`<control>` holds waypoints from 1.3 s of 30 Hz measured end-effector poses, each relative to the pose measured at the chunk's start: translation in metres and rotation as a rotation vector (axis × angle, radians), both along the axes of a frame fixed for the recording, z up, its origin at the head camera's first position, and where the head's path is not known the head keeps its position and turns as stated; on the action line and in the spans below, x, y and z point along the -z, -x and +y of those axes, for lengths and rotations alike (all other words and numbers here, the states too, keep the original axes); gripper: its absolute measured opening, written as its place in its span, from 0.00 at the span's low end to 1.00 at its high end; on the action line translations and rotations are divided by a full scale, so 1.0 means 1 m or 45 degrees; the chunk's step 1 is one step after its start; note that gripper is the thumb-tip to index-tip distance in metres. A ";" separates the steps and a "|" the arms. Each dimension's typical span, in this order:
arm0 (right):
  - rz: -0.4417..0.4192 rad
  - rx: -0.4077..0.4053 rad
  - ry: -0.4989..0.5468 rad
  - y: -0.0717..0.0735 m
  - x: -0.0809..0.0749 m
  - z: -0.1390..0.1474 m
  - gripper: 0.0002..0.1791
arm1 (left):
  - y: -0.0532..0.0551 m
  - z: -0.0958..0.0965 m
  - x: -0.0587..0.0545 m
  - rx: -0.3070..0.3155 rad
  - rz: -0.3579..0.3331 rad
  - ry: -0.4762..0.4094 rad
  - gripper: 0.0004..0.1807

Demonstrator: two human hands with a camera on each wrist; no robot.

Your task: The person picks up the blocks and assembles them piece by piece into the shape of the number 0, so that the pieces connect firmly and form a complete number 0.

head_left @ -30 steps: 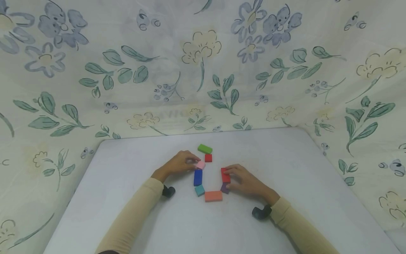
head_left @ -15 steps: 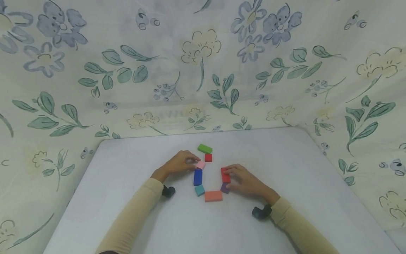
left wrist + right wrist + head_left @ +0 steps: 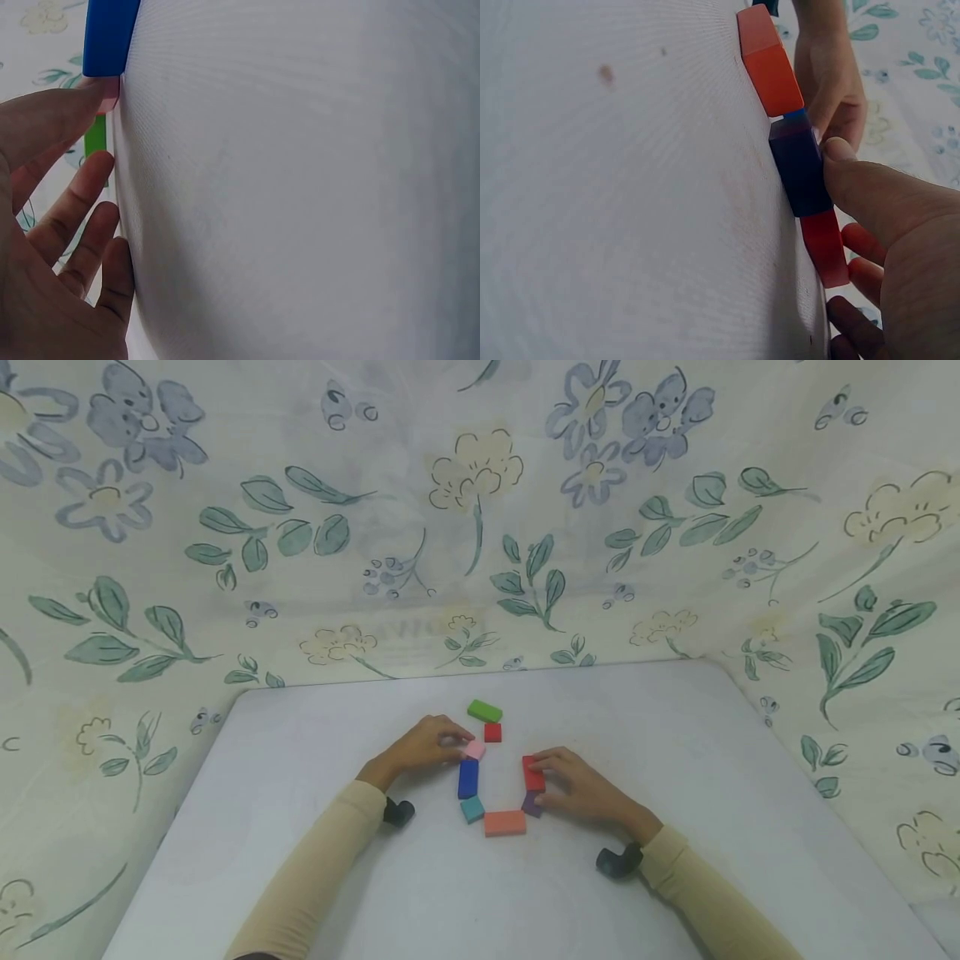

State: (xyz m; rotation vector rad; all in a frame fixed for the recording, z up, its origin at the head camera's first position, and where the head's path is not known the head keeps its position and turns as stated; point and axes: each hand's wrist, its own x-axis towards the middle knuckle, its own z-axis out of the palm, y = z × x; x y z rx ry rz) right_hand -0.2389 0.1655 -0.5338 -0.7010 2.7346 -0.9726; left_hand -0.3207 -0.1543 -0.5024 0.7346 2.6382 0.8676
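My left hand [image 3: 427,745] pinches a small pink block [image 3: 476,749] between thumb and forefinger. In the left wrist view the thumb lies along the pink block [image 3: 109,94], just beyond a blue block [image 3: 109,37], while the other fingers spread loosely. Across the ring of blocks, my right hand [image 3: 573,785] touches two blocks. Its thumb rests on the purple block [image 3: 801,169], and its fingertips are at the longer red block [image 3: 533,773]. Between the hands a coral block [image 3: 505,823] and a teal block [image 3: 472,810] continue the curved row.
A small red block [image 3: 492,732] and a green block [image 3: 484,711] lie beyond the pink one. All sit on a white table [image 3: 660,727], with floral cloth [image 3: 420,552] rising behind and at the sides. Dark wrist cameras [image 3: 618,862] stick out near both cuffs.
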 end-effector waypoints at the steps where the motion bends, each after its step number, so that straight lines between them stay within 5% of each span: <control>1: 0.000 -0.001 0.001 0.000 0.000 0.000 0.28 | 0.000 0.000 0.000 0.005 0.007 -0.001 0.17; 39: -0.047 0.044 -0.001 -0.002 -0.003 -0.002 0.27 | -0.001 -0.001 0.000 0.011 0.008 -0.030 0.17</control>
